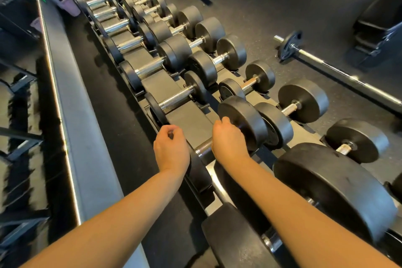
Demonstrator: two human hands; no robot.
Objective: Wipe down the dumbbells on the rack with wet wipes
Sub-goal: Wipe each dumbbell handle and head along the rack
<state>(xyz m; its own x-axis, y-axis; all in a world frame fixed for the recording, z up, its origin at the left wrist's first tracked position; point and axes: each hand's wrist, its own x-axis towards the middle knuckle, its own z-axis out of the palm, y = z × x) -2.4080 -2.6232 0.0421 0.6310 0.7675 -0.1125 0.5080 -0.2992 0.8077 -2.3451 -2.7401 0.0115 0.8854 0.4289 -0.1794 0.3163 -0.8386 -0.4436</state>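
**Gym wipe-down: both hands at one dumbbell, but no wipe on show**

Was standing by the rack [187,119] w/ a person doing the cleaning round. Both bare arms were stretched out over one dumbbell [243,119] in the near row, which sat crosswise in its cradle like the rest of them.

The right hand [228,140] was down on the knurled handle [203,150], right at the end where it meets the far head. Its fingers [225,121] were curled over and down round the bar, knuckles just about touching the inner face of that head. Imo that's a rubbing grip, not a lifting one, bc the weight hadn't left the cradle.

The left hand [171,148] hung over the other end, wrist above the near head. Its fingertips [174,131] were bunched in toward the thumb. Couldn't tell if they pinched anything, there was only a dark gap in there.

No wet wipe visible anywhere tbh. If there was one, it was balled up inside a palm, prob the right.

So the bare middle of the handle showed between the two hands, and the far head sat just beyond the right fingers. A much bigger dumbbell [332,189] sat next along toward the person, and a barbell [339,69] lay on the floor well apart.
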